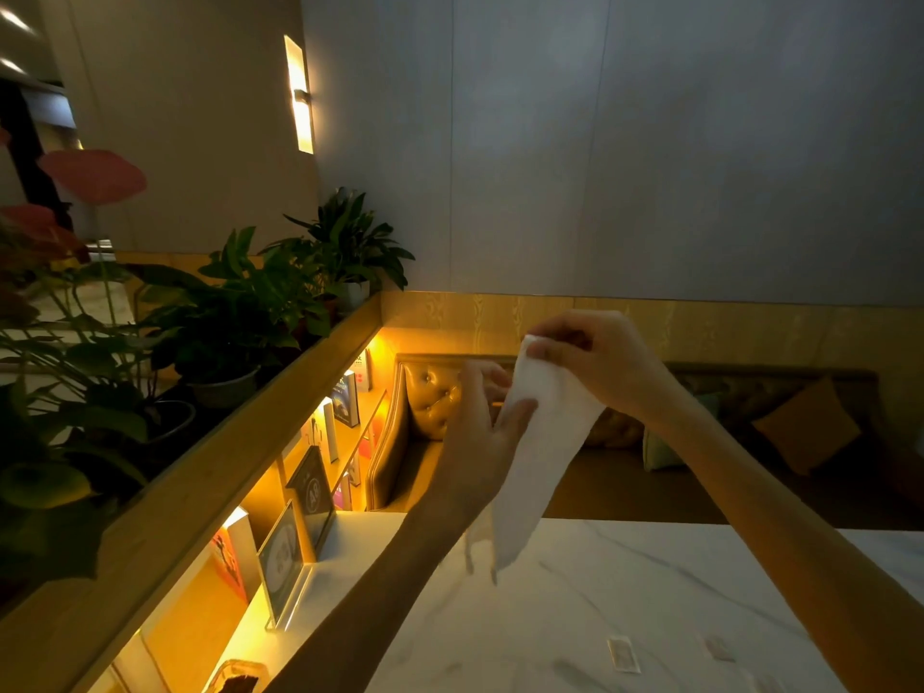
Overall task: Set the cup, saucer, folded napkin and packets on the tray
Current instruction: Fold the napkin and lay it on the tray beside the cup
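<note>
A white napkin (535,452) hangs in the air above the far part of the white marble table (575,617), folded into a long strip. My right hand (595,362) pinches its top corner. My left hand (480,422) grips its left edge a little lower, thumb across the cloth. Two small packets lie flat on the table near the bottom edge of the view: one (622,655) in the middle and a paler one (719,648) to its right. No cup, saucer or tray shows in this view.
An acrylic sign holder (282,562) stands at the table's left edge. A lit wooden shelf with books (345,402) runs along the left, with potted plants (240,317) above it. A padded bench (425,417) with cushions (805,427) sits behind the table.
</note>
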